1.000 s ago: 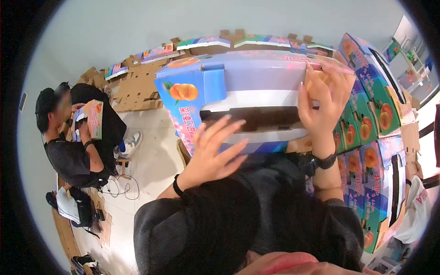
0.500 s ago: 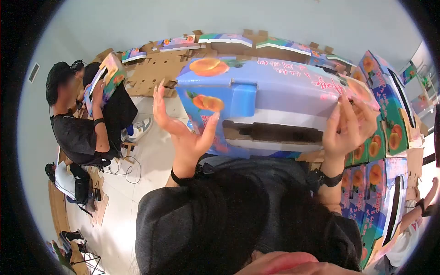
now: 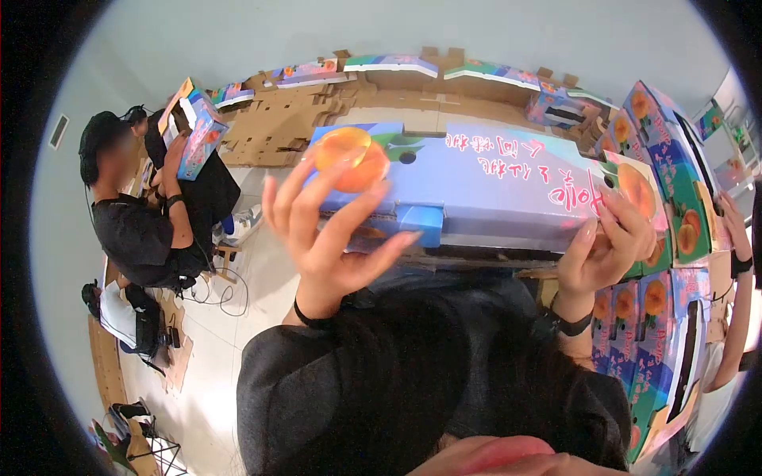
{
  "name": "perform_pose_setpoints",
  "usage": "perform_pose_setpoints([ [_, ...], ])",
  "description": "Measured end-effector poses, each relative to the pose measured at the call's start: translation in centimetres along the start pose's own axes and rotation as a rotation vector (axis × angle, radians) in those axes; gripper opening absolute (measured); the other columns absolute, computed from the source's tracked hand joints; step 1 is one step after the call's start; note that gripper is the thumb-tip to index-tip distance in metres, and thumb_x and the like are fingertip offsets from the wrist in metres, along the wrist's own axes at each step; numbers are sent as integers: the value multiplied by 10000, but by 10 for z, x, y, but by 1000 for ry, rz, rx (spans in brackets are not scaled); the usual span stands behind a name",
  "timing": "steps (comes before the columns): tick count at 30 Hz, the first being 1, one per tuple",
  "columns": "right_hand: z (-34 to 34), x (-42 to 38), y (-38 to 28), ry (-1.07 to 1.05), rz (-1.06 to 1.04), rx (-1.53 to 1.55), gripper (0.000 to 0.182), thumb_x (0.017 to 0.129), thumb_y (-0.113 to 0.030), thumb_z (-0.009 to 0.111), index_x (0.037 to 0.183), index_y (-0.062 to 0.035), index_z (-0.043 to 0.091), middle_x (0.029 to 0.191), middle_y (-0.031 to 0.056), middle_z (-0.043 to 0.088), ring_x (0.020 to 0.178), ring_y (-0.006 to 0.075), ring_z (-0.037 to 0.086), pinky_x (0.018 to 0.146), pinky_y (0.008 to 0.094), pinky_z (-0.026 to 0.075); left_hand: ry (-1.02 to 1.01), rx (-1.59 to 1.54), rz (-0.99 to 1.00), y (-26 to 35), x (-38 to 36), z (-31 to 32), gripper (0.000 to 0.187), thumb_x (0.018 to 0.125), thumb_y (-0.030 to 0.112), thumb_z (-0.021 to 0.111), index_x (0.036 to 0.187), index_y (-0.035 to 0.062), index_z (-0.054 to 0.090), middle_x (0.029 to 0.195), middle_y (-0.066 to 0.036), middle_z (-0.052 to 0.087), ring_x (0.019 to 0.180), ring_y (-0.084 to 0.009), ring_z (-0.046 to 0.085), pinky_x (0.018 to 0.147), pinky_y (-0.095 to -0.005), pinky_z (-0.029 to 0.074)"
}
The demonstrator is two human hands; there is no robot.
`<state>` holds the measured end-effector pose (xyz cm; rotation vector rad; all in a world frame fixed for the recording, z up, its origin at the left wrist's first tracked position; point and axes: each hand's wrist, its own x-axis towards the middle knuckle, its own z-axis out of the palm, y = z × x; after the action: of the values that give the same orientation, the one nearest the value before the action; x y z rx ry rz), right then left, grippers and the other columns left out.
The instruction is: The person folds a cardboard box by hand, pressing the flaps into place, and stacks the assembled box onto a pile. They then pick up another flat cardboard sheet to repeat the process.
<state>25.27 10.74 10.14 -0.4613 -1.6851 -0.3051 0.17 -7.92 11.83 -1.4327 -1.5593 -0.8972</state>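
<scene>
A printed cardboard fruit box lies crosswise in front of my chest, its lilac panel with peach pictures and pink lettering facing up. My left hand is bent over its left end, fingers spread across a peach picture and thumb by the blue corner tab. At the opposite end, my right hand grips the near corner with curled fingers, partly covering the lettering. Below the near edge, a dark gap shows in the side panel. The underside of the box is hidden.
Stacked peach boxes stand close on my right, with another person's arm beyond. To the left, a seated person handles a similar box. Flat cardboard and more boxes line the wall; a cable lies on the floor.
The box has tipped so its lettered panel faces up more and its side opening is mostly out of sight. My left hand has moved from beside the box onto its left end.
</scene>
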Motion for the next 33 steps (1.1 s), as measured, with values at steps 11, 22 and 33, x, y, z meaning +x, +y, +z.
perform_pose_setpoints([
  [11, -7, 1, -5, -53, -40, -161, 323, 805, -220, 587, 1068, -131, 752, 1058, 48, 700, 1004, 219, 627, 967, 377, 338, -77, -90, -120, 19, 12, 4, 377, 663, 449, 865, 926, 202, 756, 1109, 77, 717, 1245, -207, 560, 1172, -463, 193],
  [22, -11, -7, -1, -29, -58, -175, 330, 809, -241, 567, 1078, -147, 733, 1103, 33, 673, 1048, 216, 615, 1005, 392, 324, 208, -68, 59, -6, -13, 12, 535, 713, 562, 811, 1101, 206, 716, 1276, -82, 641, 1204, -293, 569, 1156, -494, 230],
  [33, -30, -28, 1, -31, -77, -174, 363, 833, -283, 515, 1114, -159, 708, 1149, 38, 659, 1104, 222, 615, 1076, 423, 293, -235, -1322, -593, -55, -46, 8, 1511, 482, 474, 990, 1591, 35, 62, 1548, -214, 344, 1408, -344, 409, 1159, -484, 327],
])
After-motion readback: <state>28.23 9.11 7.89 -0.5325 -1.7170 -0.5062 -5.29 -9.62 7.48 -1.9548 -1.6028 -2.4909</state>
